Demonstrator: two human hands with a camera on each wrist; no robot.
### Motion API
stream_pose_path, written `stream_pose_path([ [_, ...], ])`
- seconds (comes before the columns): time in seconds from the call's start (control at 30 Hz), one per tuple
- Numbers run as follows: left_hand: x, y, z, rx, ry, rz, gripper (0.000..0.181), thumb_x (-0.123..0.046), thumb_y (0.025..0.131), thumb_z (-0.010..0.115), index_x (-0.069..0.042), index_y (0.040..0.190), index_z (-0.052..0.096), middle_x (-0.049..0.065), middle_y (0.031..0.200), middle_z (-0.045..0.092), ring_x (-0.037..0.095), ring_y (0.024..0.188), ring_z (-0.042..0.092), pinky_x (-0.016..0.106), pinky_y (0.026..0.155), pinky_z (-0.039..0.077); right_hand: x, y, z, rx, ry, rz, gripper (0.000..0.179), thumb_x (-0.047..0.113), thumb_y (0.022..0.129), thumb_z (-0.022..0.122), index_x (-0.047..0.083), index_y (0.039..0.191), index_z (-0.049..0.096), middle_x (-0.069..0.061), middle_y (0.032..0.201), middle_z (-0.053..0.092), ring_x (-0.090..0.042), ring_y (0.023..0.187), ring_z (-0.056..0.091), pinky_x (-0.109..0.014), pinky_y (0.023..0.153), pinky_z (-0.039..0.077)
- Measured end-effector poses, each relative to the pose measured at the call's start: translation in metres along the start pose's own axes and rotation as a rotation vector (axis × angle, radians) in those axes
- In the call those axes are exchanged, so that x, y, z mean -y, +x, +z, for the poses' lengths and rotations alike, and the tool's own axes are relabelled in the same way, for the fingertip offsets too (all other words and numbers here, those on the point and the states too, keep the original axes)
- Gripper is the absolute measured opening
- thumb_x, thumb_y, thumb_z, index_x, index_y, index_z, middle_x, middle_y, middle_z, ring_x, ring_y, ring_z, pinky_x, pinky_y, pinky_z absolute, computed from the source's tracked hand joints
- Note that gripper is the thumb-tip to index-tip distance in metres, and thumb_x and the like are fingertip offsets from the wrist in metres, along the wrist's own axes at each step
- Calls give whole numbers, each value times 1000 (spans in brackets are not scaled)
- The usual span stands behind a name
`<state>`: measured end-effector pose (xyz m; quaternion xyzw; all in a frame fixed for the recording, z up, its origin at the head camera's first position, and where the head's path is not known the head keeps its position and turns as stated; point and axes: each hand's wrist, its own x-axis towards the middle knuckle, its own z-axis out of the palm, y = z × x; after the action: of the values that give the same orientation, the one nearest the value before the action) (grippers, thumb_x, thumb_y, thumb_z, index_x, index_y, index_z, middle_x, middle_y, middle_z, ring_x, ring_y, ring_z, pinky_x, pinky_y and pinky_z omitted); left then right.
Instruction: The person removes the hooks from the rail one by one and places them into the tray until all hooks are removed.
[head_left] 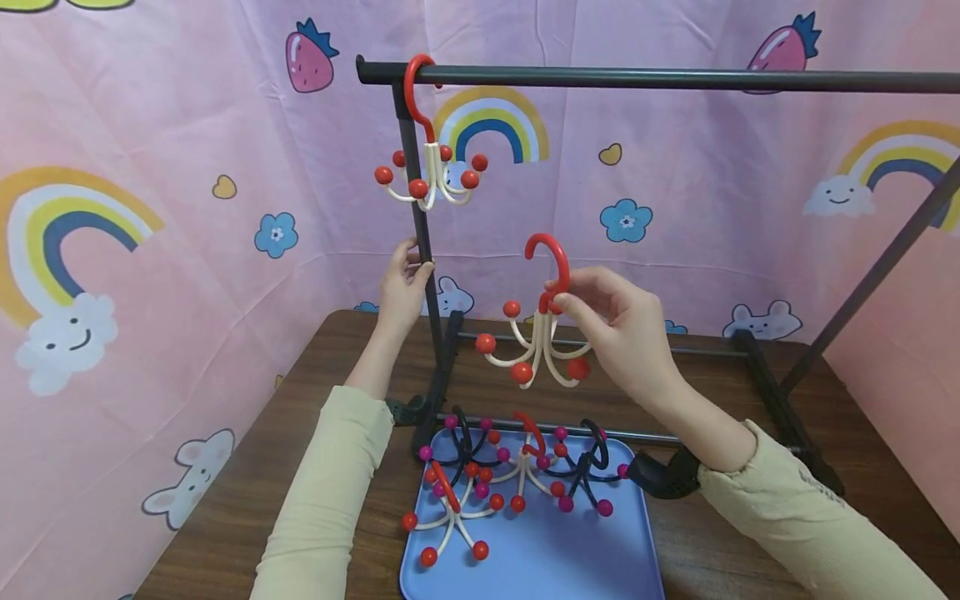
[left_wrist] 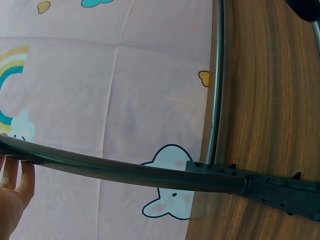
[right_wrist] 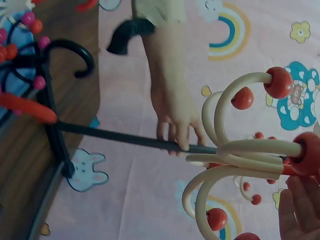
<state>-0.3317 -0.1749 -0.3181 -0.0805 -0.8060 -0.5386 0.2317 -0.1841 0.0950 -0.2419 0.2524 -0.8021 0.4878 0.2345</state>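
My right hand [head_left: 628, 337] pinches a cream multi-arm hanger [head_left: 542, 333] with red balls, just where its red hook begins. The hanger is upright in mid-air below the rack's top bar [head_left: 600, 78]. In the right wrist view its cream arms [right_wrist: 250, 148] spread close to the camera. My left hand [head_left: 405, 287] holds the dark upright post [head_left: 422, 237] of the rack, thumb on the near side. A similar cream hanger [head_left: 432, 171] hangs by its red hook at the bar's left end. In the left wrist view, only some fingers [left_wrist: 26, 182] show at the post.
A blue tray [head_left: 570, 554] on the wooden table [head_left: 300, 467] bears more hangers: cream ones [head_left: 453, 518] with red hooks, black ones [head_left: 585, 468] with black hooks. The rack's lower crossbar [head_left: 630, 437] crosses at the tray's far edge. Patterned cloth [head_left: 525, 242] surrounds the table.
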Motion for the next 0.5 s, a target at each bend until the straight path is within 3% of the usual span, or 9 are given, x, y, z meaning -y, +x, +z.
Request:
stream_pose_path([
  [0.33, -1, -1, -2, -9, -14, 4, 43, -17, 91, 55, -14, 131, 42, 15, 114, 57, 26, 108, 55, 36, 97, 43, 1, -34, 16, 109, 76, -3, 18, 11, 83, 65, 11, 102, 64, 2, 95, 68, -6, 92, 63, -29, 79, 54],
  [0.5, -2, -4, -3, 0, -22, -5, 42, -18, 91, 55, -15, 131, 42, 14, 114, 56, 26, 108, 55, 36, 97, 43, -5, -55, 22, 168, 45, 15, 18, 13, 82, 66, 13, 100, 65, 6, 95, 67, -6, 92, 60, -27, 75, 54],
])
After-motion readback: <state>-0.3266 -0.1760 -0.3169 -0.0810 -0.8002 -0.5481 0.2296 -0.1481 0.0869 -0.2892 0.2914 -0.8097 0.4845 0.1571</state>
